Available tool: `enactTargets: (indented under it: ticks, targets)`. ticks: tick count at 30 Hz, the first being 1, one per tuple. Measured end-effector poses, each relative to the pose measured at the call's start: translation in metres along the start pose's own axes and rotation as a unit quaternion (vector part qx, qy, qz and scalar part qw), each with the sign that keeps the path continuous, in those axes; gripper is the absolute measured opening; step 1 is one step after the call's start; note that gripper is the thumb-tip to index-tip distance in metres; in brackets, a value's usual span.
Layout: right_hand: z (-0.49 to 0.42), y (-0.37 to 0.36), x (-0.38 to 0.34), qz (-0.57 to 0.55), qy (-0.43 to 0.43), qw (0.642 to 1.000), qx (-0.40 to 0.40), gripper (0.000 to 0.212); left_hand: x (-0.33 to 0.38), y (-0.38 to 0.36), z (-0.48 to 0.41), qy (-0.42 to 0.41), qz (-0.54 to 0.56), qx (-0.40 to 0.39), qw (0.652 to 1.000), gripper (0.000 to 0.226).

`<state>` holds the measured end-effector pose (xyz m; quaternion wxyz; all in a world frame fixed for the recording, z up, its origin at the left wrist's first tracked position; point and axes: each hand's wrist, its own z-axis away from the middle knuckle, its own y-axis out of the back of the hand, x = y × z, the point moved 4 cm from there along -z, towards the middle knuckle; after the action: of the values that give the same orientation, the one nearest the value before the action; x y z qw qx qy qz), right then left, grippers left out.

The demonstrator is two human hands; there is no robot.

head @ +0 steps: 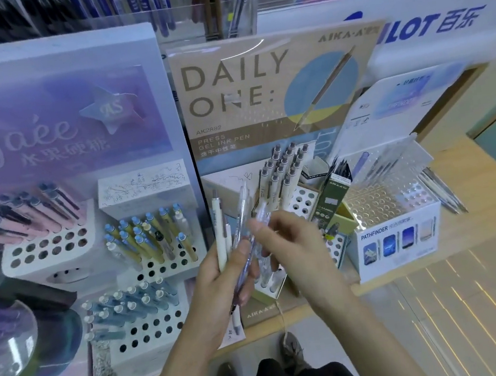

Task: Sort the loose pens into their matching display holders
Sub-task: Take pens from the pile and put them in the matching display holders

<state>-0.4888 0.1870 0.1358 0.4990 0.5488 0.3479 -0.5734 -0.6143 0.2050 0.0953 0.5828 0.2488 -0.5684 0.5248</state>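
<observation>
My left hand (pixel 221 285) grips a small bunch of loose pens: a cream pen (pixel 219 232) standing upright and a clear purple-tinted pen (pixel 241 232) beside it. My right hand (pixel 291 245) pinches another clear pen (pixel 261 217) at the bunch's right side. Both hands hover in front of the DAILY ONE display holder (pixel 301 200), where cream pens with brown caps (pixel 285 167) stand in a white perforated block. To the right stands the PATHFINDER holder (pixel 396 232) with clear pens (pixel 387 161) at its back.
On the left, a purple display card (pixel 60 123) backs white holders with pink pens (pixel 40 210), yellow-and-blue pens (pixel 149 231) and pale blue pens (pixel 130 305). A scribbled test pad (pixel 146 181) sits behind them. Loose pens (pixel 441 192) lie at the far right on the wooden counter (pixel 476 200).
</observation>
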Motion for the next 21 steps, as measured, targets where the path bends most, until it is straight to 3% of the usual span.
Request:
enactTargets:
  ticks: [5, 8, 11, 14, 21]
  targets:
    - [0.007, 0.020, 0.004, -0.100, 0.030, 0.990, 0.096, 0.026, -0.010, 0.005, 0.002, -0.001, -0.071, 0.040, 0.997, 0.034]
    - [0.005, 0.055, 0.015, -0.070, 0.049, 0.983, 0.160, 0.021, -0.014, 0.012, 0.002, 0.013, -0.051, 0.038, 0.998, 0.037]
    - [0.000, 0.059, 0.035, 0.029, 0.038, 0.988, 0.147, 0.004, -0.016, 0.016, 0.005, 0.017, -0.035, 0.057, 0.998, 0.030]
    - [-0.002, 0.050, 0.056, 0.128, 0.034, 0.983, 0.129, 0.025, -0.019, 0.019, 0.007, 0.009, -0.041, 0.072, 0.997, 0.029]
    - [-0.006, 0.043, 0.060, 0.248, 0.135, 0.956, 0.078, 0.027, -0.022, 0.023, 0.008, 0.002, -0.052, 0.093, 0.994, 0.030]
